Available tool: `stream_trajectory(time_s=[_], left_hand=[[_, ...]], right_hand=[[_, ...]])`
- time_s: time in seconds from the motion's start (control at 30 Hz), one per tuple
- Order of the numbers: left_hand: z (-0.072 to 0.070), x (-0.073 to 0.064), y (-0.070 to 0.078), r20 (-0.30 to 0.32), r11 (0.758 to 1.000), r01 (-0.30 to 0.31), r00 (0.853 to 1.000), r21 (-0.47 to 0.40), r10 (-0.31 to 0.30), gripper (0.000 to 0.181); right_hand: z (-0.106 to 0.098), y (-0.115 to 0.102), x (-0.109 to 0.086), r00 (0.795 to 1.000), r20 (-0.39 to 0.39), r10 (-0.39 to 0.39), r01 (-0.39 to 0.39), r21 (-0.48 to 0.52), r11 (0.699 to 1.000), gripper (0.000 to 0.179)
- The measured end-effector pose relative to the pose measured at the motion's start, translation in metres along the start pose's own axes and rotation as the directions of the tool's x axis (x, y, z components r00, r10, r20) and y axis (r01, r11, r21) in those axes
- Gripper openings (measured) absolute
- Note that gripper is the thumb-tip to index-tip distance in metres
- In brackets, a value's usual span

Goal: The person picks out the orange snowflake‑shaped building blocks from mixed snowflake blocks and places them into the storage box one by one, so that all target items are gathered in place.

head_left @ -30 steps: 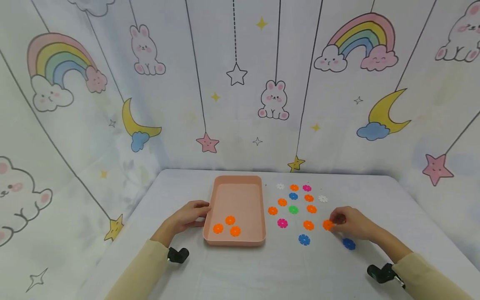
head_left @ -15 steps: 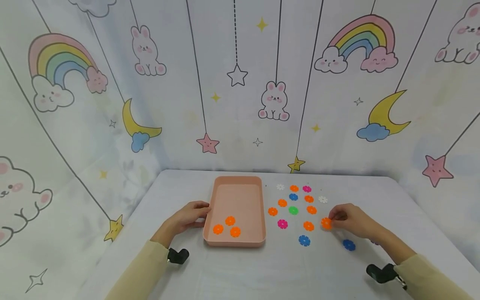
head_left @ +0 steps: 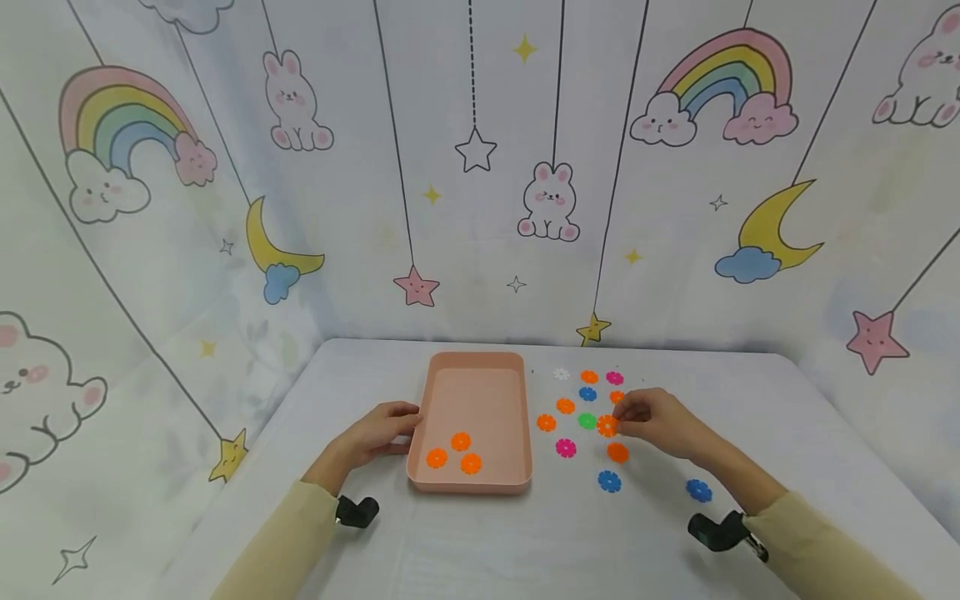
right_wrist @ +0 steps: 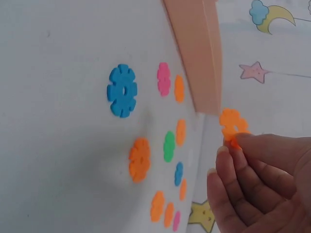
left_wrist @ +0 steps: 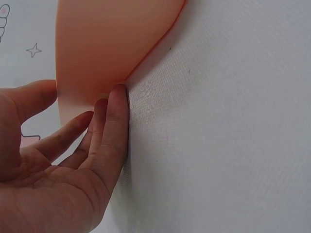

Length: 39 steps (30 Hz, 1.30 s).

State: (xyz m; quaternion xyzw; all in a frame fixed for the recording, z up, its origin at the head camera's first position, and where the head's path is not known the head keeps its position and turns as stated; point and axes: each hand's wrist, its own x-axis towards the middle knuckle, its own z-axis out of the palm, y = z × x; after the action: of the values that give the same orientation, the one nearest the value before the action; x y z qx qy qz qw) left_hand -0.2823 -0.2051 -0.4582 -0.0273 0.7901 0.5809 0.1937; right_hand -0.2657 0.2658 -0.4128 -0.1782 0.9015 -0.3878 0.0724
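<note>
In the head view my left hand [head_left: 378, 432] rests against the left side of a shallow peach tray [head_left: 480, 379]. The left wrist view shows its fairly straight fingers touching the outer wall of the tray [left_wrist: 107, 39]. My right hand [head_left: 660, 423] pinches an orange snowflake disc [head_left: 607, 426] between thumb and fingers. That orange snowflake disc [right_wrist: 229, 119] is held above the table in the right wrist view. Three orange discs [head_left: 461, 442] lie inside the tray, near its front. Below the right hand, another orange disc [head_left: 618, 452] lies on the table.
Right of the tray, several loose discs are scattered on the white table, among them a green one [head_left: 587, 422], a pink one [head_left: 566, 448] and a blue one [head_left: 610, 481]. Another blue disc [head_left: 699, 490] lies farther right. A patterned curtain [head_left: 480, 250] stands behind the table.
My right hand has lifted the orange disc from the table's right part and carried it left and farther back, over the other discs. The left hand and tray have not moved.
</note>
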Motion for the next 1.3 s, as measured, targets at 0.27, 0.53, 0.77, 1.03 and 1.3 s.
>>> stream_trajectory(time_s=[0.27,0.53,0.77,1.03,1.3], left_hand=[[0.001,-0.002,0.003,0.0,1.0,0.004,1.0,0.001,-0.004,0.048],[0.001,-0.002,0.002,-0.004,1.0,0.007,1.0,0.0,-0.007,0.049],[0.001,-0.001,0.001,-0.007,1.0,0.004,1.0,0.001,-0.004,0.049],[0.0,-0.001,0.001,0.0,1.0,0.003,1.0,0.002,-0.003,0.05],[-0.001,0.0,0.001,0.005,1.0,0.008,1.0,0.004,-0.008,0.05]], right_hand=[[0.02,-0.015,0.013,0.999,0.022,-0.041,0.04,0.07,0.997,0.01],[0.041,-0.038,0.025,0.998,0.033,-0.044,0.04,0.111,0.993,0.015],[0.062,-0.053,0.038,0.994,0.039,-0.102,0.095,0.143,0.985,0.009],[0.085,-0.07,0.056,0.985,0.029,-0.172,0.169,0.081,0.982,0.007],[0.105,-0.081,0.077,0.962,0.064,-0.264,0.265,-0.002,0.964,0.01]])
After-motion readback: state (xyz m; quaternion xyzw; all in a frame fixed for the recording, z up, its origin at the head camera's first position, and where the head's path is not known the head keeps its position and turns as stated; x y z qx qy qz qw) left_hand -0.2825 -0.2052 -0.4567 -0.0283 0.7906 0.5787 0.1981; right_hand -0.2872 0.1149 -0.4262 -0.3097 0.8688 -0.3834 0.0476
